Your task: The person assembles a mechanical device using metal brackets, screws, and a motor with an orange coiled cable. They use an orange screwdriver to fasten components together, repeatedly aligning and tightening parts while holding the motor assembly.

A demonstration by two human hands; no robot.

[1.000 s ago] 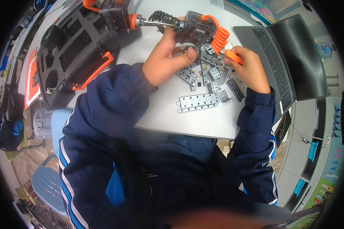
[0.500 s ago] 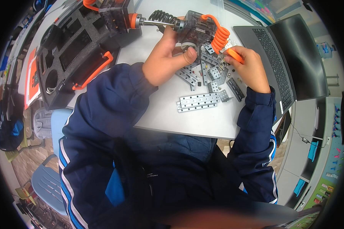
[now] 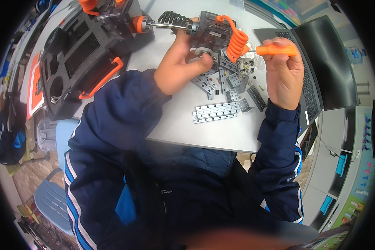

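Observation:
My left hand [image 3: 175, 68] is closed around one end of a mechanical assembly, a dark see-through block [image 3: 212, 31] with a pale round disc under it. A metal rod [image 3: 168, 25] links this block to a second dark block [image 3: 116, 16] at the upper left. From the held block hangs an orange coiled cable [image 3: 237, 43]; a black coil [image 3: 173, 17] lies along the rod. In my right hand [image 3: 285, 77] is a screwdriver [image 3: 277, 50], gripped by its orange handle. Its thin shaft points left toward the cable, and whether the tip touches anything cannot be made out.
Perforated metal brackets and small screws [image 3: 233, 79] lie scattered below the block, with flat metal strips [image 3: 216, 111] nearer me. An open laptop [image 3: 300, 62] stands at the right. A dark foam-lined case [image 3: 71, 75] with an orange handle sits left.
My right hand has risen and turned, so the screwdriver now lies level with its handle to the right. The assembly in my left hand has shifted slightly left.

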